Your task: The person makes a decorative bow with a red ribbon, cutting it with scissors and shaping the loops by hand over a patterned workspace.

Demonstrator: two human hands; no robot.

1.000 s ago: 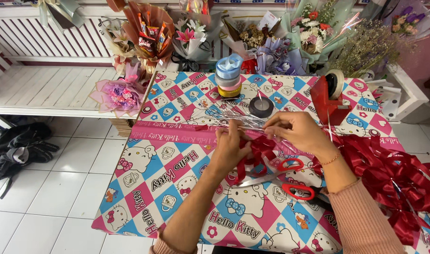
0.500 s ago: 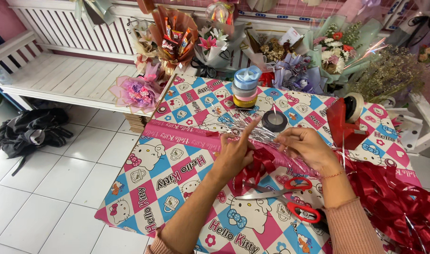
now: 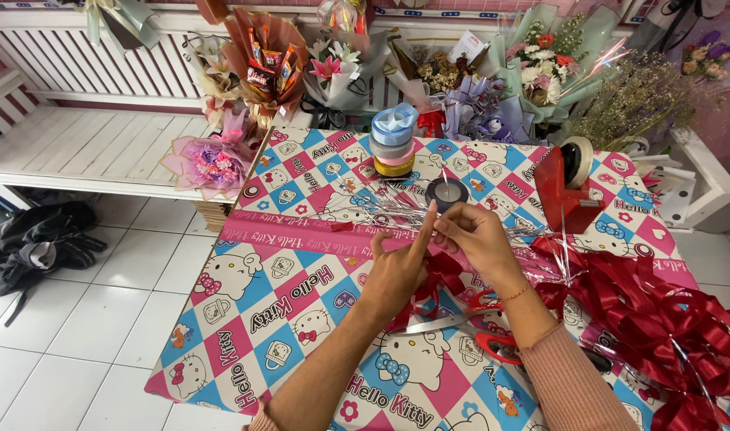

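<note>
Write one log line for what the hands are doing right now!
left hand: touching thin silver tinsel strands | right hand: pinching strands | red-handled scissors: lying on patterned table

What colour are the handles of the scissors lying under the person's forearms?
Red, on the metal-bladed scissors; clearest in the head view.

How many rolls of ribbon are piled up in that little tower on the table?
3 show: a pale blue roll on top, a pink roll in the middle and a yellow roll at the bottom, stacked near the table's far edge. More may be hidden within.
</note>
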